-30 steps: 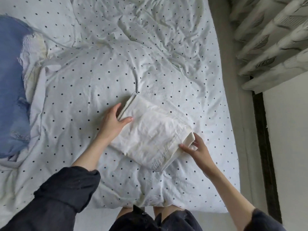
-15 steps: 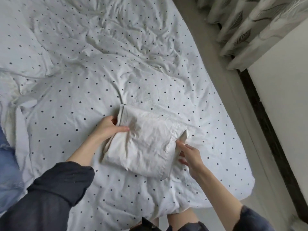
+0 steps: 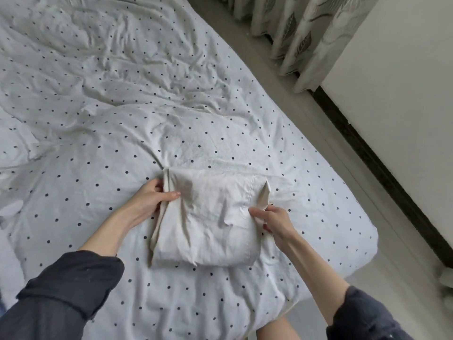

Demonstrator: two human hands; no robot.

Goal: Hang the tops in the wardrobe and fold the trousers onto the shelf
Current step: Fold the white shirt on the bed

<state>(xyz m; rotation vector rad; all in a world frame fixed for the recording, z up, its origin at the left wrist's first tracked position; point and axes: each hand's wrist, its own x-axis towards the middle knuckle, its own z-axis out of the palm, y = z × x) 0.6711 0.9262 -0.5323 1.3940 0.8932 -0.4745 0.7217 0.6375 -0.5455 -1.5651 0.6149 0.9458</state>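
left hand (image 3: 149,201) fingers tucked under folded trousers (image 3: 208,217)

soft even daylight, faint shadows, wide-angle bending at edges.

there is one camera, worn on the person's head. it looks forward and down from above, close over the bed (image 3: 103,99). the wide lens bends the edges. both arms reach in from the bottom of the picture. the floor (image 3: 282,77), a curtain (image 3: 301,33) and a wall (image 3: 404,99) show on the right side. no second view shares the scene.
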